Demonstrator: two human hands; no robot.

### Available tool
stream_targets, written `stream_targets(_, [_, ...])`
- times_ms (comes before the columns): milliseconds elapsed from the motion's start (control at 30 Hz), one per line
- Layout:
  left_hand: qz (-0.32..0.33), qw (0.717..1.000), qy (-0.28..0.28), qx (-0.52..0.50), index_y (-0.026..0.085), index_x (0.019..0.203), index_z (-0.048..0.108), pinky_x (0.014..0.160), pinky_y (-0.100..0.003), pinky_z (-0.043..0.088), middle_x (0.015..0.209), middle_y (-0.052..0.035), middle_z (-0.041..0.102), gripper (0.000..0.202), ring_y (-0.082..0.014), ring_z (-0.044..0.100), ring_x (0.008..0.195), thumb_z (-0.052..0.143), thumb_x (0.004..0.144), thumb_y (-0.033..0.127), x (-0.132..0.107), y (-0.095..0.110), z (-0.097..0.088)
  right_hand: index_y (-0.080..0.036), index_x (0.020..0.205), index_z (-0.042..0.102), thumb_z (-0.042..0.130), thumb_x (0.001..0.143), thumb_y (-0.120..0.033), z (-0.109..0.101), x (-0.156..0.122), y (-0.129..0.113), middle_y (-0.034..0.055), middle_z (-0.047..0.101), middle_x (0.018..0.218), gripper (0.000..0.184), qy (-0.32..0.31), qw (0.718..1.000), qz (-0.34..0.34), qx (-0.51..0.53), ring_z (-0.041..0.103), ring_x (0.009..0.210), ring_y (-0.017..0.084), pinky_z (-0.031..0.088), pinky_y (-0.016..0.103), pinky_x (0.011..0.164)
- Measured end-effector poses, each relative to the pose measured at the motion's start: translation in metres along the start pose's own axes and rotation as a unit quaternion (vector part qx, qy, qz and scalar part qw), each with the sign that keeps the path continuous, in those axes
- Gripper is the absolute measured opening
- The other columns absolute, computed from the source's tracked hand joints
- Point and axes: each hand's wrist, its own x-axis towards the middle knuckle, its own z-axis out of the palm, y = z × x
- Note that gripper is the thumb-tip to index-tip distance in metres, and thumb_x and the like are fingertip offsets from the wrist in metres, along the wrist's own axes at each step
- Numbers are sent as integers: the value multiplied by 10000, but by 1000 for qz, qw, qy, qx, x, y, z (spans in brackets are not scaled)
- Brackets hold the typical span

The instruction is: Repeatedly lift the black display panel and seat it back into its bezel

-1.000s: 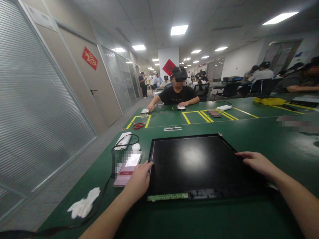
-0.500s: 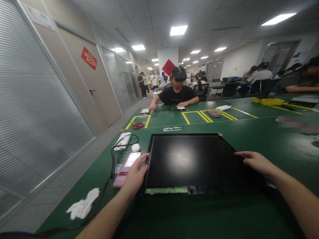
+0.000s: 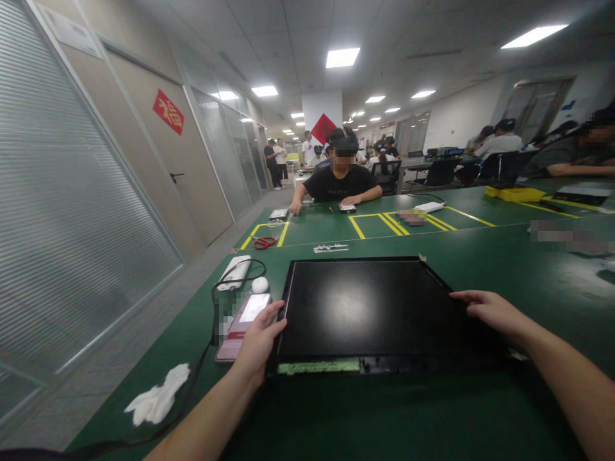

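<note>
A black flat display panel [image 3: 365, 307] lies face up in front of me, with a strip of green circuit board [image 3: 319, 367] showing along its near edge. My left hand [image 3: 259, 336] grips the panel's left edge, with thumb and fingers at the frame. Opposite it, my right hand [image 3: 487, 312] holds the right edge; its index finger extends along the rim, and the lower fingers are partly hidden in shadow. Just left of my left hand lies a phone [image 3: 236, 347] with a lit screen.
Beside the phone are a small white case [image 3: 260, 285], a white power bank [image 3: 234, 273] and a black cable [image 3: 213, 314]. Crumpled tissue [image 3: 157, 394] lies at the near left. Red-handled scissors [image 3: 264, 242] and white strips [image 3: 330, 248] lie beyond the panel. A person [image 3: 342, 182] sits opposite.
The view shifts slightly. My left hand slides a little nearer along the panel's edge, while my right hand keeps its place. A standing person in the background has moved.
</note>
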Motion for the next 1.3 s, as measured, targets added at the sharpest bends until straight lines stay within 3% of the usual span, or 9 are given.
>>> stream_targets(100, [-25, 999, 5, -30, 203, 1213, 658, 977, -339, 581, 1459, -115, 603, 389, -244, 637, 1271, 603, 859, 52, 0, 1, 2, -253, 1122, 774, 562, 573, -192, 1, -1, 0, 71, 753, 1184, 592, 0, 1000, -3, -1, 697, 1077, 265, 518, 355, 930])
stream_targets(300, [-72, 992, -17, -106, 204, 1382, 553, 749, -297, 638, 1254, -105, 730, 513, -198, 782, 883, 569, 892, 56, -1, 3, 4, -252, 1108, 780, 568, 572, -181, 1, -7, -8, 67, 760, 1163, 582, 1, 1000, 17, 12, 698, 1067, 266, 522, 351, 929])
stream_targets(433, [-85, 990, -31, -110, 245, 1459, 483, 686, -305, 639, 1094, -67, 778, 590, -172, 770, 674, 581, 901, 81, -5, 8, 7, -258, 1085, 790, 577, 580, -178, 0, -10, -13, 67, 764, 1151, 554, 1, 1000, 16, 13, 699, 1061, 270, 521, 355, 929])
stream_targets(600, [-93, 991, -38, -93, 259, 1487, 456, 604, -294, 618, 936, -48, 790, 675, -175, 741, 569, 633, 865, 67, -10, 10, 7, -242, 1084, 791, 573, 572, -156, 1, -10, -13, 75, 765, 1139, 563, 14, 999, 33, 23, 696, 1057, 260, 517, 327, 911])
stream_targets(733, [-90, 989, -60, -98, 242, 1460, 488, 651, -303, 617, 883, -47, 792, 641, -200, 762, 647, 672, 860, 110, -11, 11, 5, -243, 1104, 781, 571, 576, -169, 1, -6, -6, 69, 768, 1128, 573, 9, 1000, 20, 19, 704, 1034, 259, 526, 332, 889])
stream_targets(1000, [-61, 992, -101, -42, 194, 1294, 653, 875, -333, 577, 1111, -83, 786, 474, -262, 738, 1043, 738, 839, 296, -13, 10, 4, -229, 1167, 758, 574, 600, -177, 3, -7, -6, 68, 771, 1101, 599, 1, 1000, 29, 9, 711, 989, 246, 527, 310, 865])
stream_targets(1100, [-57, 991, -117, -33, 206, 1250, 689, 860, -345, 576, 1112, -69, 788, 441, -271, 734, 1045, 713, 817, 282, -14, 10, 3, -211, 1183, 752, 570, 622, -181, 4, -6, -7, 81, 768, 1106, 590, 8, 999, 29, -11, 713, 966, 241, 523, 307, 845])
stream_targets(1300, [-55, 987, -149, -33, 174, 1167, 735, 741, -298, 584, 1044, -43, 800, 540, -271, 745, 987, 609, 644, 119, -14, 10, 2, -213, 1144, 766, 578, 636, -191, 4, -4, -5, 77, 770, 1103, 543, 24, 999, 13, -34, 713, 957, 241, 513, 313, 841])
